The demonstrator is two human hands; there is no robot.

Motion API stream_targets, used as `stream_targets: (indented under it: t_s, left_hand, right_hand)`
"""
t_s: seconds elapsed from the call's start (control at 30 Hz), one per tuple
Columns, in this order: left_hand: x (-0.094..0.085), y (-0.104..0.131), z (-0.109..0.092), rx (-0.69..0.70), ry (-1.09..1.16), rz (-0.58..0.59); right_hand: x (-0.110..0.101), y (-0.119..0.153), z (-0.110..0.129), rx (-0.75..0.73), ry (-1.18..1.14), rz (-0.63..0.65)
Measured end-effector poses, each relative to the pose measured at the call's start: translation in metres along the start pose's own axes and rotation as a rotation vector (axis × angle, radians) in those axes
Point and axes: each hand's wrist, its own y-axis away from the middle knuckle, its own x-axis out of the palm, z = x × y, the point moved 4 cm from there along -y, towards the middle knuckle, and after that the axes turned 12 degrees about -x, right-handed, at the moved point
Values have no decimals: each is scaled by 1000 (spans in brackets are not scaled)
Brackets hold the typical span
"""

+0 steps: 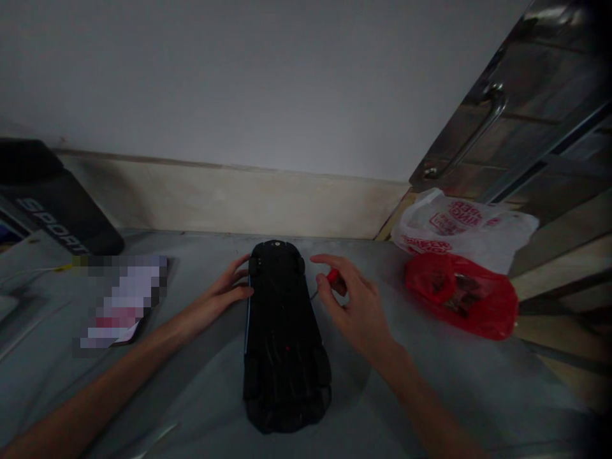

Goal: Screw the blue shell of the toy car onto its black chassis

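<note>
A toy car [287,319] lies upside down on the grey table, its black underside and wheels facing up. Along its left edge, near the far wheel, my left hand [229,290] holds it with the thumb and fingertips against the side. To the right of the car, my right hand [351,299] is curled around a small screwdriver [333,276] with a red handle. Its thin dark shaft points left toward the car's side; whether the tip touches is too dim to tell. My right index finger reaches out toward the far right wheel.
A red plastic bag [492,306] with small dark items and a white printed bag [468,229] lie at the right. A blurred-out phone [127,303] and a black "SPORT" bottle [57,204] are at the left. A wall [248,197] bounds the table's far edge.
</note>
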Motion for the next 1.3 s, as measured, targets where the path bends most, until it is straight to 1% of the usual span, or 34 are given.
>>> stream_targets:
  t_s: [0.07,0.13,0.33,0.4,0.53,0.6,0.73,0.9,1.0,1.17,1.23,1.3]
  left_hand:
    - [1,0,-2,5,16,5]
    - [2,1,-4,2,19,8]
    - [4,4,-6,-23,12,-37]
    - [6,5,-8,-17,28,-26]
    - [8,8,-10,-36,37,-18]
    - [7,8,-10,-47,15,-33]
    - [3,8,-7,-57,-11,-55]
    - [3,8,-6,-56,-19,-53]
    - [3,7,-6,-49,-36,-55]
    - [3,8,-5,-42,-40,-55]
    - [3,8,-5,-45,-27,-56]
    - [2,8,-4,-45,-18,-56]
  right_hand:
    - [0,0,2,-53,-4,36]
    - [0,0,2,-75,-7,52]
    - [5,3,-5,-24,50,-35]
    - [6,2,-3,-29,30,-15]
    - [4,-2,4,-89,1,62]
    - [3,-2,3,-93,26,58]
    - [4,2,-2,-88,96,-4]
    - [8,4,-3,-102,44,61]
    - [7,4,-3,-90,34,70]
    - [6,4,-6,11,41,4]
    - [6,4,-6,20,15,24]
    - [6,3,-4,-4,-6,52]
